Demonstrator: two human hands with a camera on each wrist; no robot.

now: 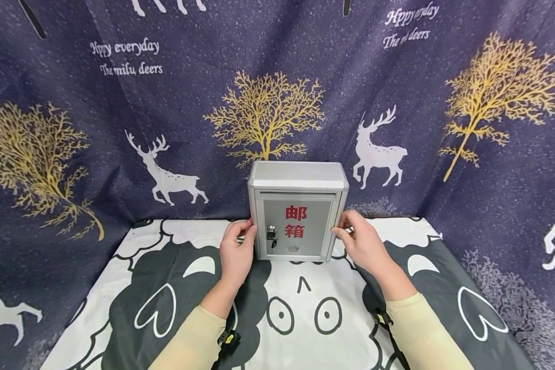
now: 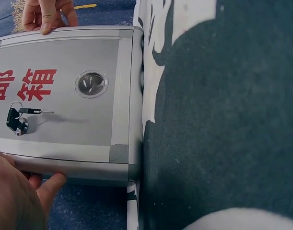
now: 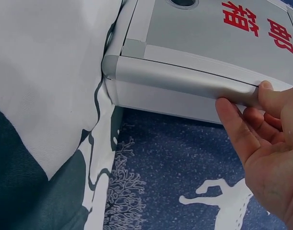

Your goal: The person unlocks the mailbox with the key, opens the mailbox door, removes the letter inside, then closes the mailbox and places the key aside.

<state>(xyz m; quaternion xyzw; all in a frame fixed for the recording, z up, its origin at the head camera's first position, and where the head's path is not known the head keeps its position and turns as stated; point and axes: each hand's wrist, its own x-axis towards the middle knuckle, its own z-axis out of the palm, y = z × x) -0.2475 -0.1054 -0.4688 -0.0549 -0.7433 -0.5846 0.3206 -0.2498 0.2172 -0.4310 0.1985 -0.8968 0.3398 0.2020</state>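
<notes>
A silver metal mailbox with red characters stands upright at the back of the cloth-covered table. A key sits in the lock on its door, with another key on the same ring. My left hand grips the box's left side. On the opposite side my right hand holds the edge, its thumb at the front and fingers along the side, as the right wrist view shows. The door looks closed. A round window is set low in it. The far fingertips of my left hand are partly hidden.
The table is covered by a black-and-white cartoon cloth. Right behind the mailbox hangs a dark blue curtain printed with deer and golden trees. More of that curtain flanks both sides of the table.
</notes>
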